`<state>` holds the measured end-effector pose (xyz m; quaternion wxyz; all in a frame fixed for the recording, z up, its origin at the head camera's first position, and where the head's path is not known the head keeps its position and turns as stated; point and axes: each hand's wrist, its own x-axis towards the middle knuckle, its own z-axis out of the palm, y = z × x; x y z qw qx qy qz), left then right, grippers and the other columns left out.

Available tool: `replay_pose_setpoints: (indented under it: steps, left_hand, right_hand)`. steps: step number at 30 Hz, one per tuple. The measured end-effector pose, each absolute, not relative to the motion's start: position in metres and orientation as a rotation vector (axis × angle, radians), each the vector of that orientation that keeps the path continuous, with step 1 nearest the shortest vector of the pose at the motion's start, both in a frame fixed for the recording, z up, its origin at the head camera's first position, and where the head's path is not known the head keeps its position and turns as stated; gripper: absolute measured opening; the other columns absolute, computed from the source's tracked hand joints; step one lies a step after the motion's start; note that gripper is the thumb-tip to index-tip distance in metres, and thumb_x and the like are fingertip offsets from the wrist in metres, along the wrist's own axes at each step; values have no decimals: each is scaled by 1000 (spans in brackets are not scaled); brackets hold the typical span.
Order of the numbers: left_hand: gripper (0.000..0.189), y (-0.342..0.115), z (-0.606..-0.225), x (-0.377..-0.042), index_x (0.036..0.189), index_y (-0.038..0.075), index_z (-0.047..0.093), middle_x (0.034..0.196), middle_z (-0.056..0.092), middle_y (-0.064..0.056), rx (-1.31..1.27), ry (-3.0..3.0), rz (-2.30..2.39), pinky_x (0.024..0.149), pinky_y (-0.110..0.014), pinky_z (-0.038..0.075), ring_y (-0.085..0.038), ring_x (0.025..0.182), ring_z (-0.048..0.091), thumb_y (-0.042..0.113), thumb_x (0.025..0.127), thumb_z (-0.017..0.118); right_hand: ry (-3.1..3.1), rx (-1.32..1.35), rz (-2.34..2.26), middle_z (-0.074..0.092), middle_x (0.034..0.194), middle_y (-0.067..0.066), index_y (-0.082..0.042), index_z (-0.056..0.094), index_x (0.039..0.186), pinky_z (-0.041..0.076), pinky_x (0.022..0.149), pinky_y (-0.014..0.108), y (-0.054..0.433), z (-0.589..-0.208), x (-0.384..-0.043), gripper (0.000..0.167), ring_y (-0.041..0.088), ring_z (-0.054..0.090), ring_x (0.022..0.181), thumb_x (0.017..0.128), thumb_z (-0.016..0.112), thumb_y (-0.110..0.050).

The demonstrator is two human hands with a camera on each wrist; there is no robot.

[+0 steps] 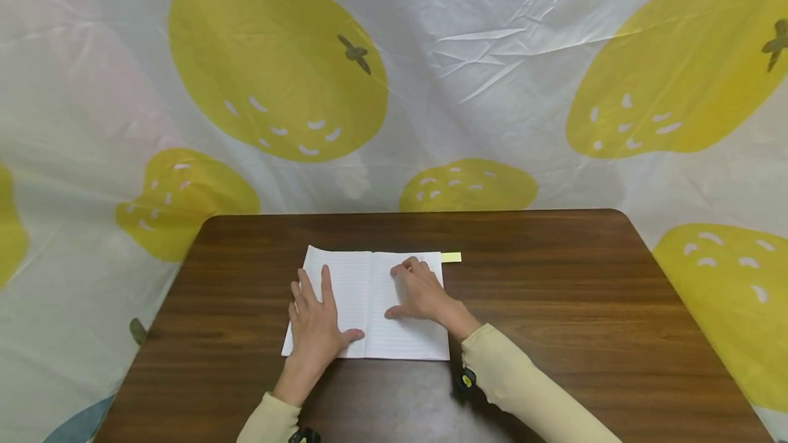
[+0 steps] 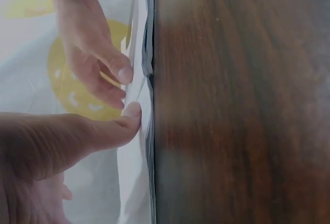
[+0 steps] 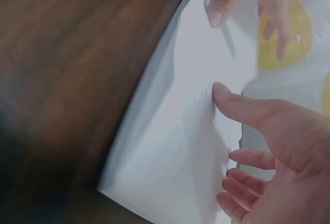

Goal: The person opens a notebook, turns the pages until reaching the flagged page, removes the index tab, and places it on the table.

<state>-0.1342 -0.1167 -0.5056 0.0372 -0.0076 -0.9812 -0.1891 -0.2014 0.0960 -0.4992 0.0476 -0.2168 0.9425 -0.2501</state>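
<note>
An open notebook (image 1: 403, 344) with white lined pages lies on the wooden table. My left hand (image 1: 317, 330) rests on its left page, fingers spread, the thumb reaching toward the centre fold. On the right page is my right hand (image 1: 421, 292), its fingers bent and the thumb held apart from them. In the right wrist view the thumb and fingertips of my right hand (image 3: 289, 146) touch the page surface with nothing pinched between them. The left wrist view has my left hand (image 2: 67, 141) with its thumb at the notebook's near edge. A yellow sticky tab (image 1: 451, 257) juts out past the notebook's upper right edge.
The dark brown table (image 1: 554, 279) has rounded far corners and extends on both sides of the notebook. Behind it hangs a pale cloth (image 1: 480, 108) printed with big yellow fruit shapes. Both sleeves are light yellow, with a small black device (image 1: 468, 379) at the right wrist.
</note>
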Motion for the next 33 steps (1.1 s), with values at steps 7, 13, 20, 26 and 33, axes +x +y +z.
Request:
replay_pose_setpoints:
  steps: [7,13,20,26,33]
  left_hand:
    - [127,-116,-503,-133,159,1,22,159,11,-43,2,-3067,-533,109,-77,26,-66,144,18,43,64,95]
    - [118,-116,-501,-136,160,6,24,161,11,-40,-3,-3145,-575,111,-73,29,-63,146,18,42,71,92]
    - [98,-112,-500,-135,156,8,36,158,17,-42,-111,-3178,-545,99,-69,44,-64,141,28,38,78,87]
    - [86,-109,-500,-135,154,17,42,159,22,-39,-170,-3207,-542,95,-72,44,-64,141,30,33,82,84]
    - [77,-110,-502,-136,152,19,47,159,28,-36,-189,-3250,-560,93,-73,45,-64,140,32,34,85,81]
  right_hand:
    - [2844,-692,-700,52,131,20,-3,59,132,45,98,53,86,-499,-215,77,39,50,119,70,94,-35]
    - [2838,-691,-660,51,133,20,-3,57,135,44,100,51,82,-499,-225,83,37,49,119,70,94,-38]
    - [2833,-633,-553,43,146,22,-6,48,147,38,109,53,77,-494,-240,107,40,42,131,60,98,-44]
    - [2814,-607,-435,40,150,21,-8,41,152,33,111,56,71,-491,-246,117,40,39,134,59,98,-48]
    - [2798,-587,-316,38,151,20,-11,40,153,32,110,57,68,-488,-250,117,41,38,135,59,97,-51]
